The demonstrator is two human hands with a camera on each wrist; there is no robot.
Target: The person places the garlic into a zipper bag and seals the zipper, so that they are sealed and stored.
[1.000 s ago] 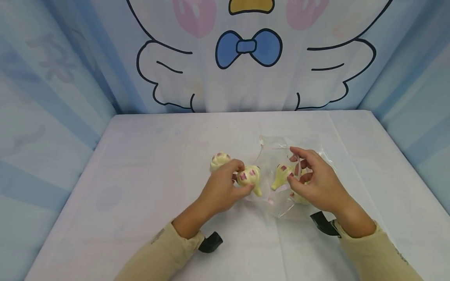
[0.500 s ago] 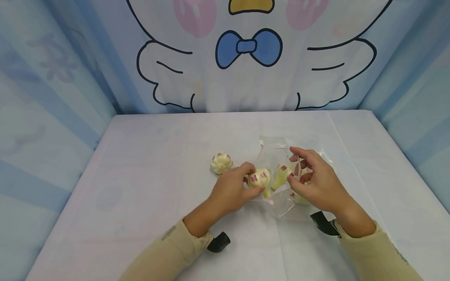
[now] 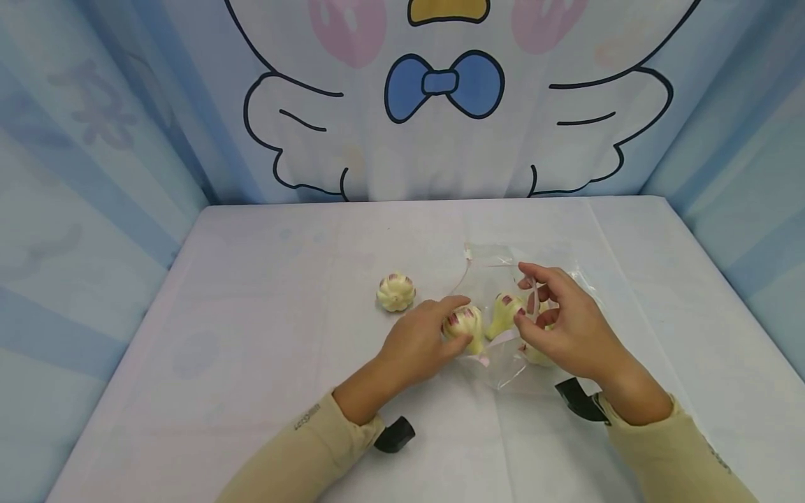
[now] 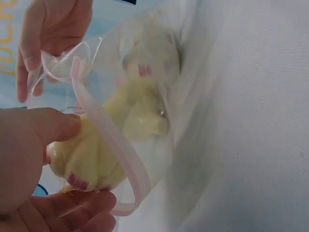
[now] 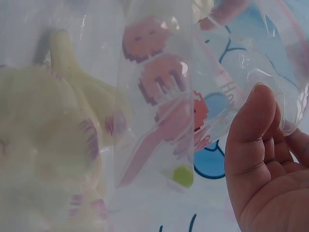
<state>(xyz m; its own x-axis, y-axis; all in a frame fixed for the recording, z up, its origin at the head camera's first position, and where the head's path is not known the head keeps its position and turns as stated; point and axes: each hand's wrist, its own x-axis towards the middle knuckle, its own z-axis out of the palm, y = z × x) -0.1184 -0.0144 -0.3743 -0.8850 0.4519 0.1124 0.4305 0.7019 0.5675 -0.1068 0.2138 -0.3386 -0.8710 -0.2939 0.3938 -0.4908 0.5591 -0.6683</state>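
Note:
My left hand (image 3: 418, 342) holds a pale yellow garlic bulb (image 3: 464, 323) with purple marks at the mouth of a clear plastic zip bag (image 3: 493, 269). The left wrist view shows thumb and fingers on either side of this bulb (image 4: 91, 159), and the bag's pink zip strip (image 4: 113, 135) crossing it, stem end inside. With its thumb and fingers, my right hand (image 3: 569, 328) pinches the bag's edge and keeps the mouth apart. Inside lie more garlic bulbs (image 3: 505, 311), partly hidden by that hand. Large in the right wrist view, one bulb (image 5: 43, 130) shows through printed plastic.
Another garlic bulb (image 3: 396, 292) sits on the white-covered table (image 3: 264, 307), left of and behind my left hand. A curtain with a printed blue bow (image 3: 440, 84) hangs along the table's back edge. Blue patterned cloth (image 3: 75, 244) borders the left side.
My left hand has carried its garlic bulb rightward to the bag's mouth, and its index finger has straightened. The loose bulb is now in full view. My right hand has stayed put.

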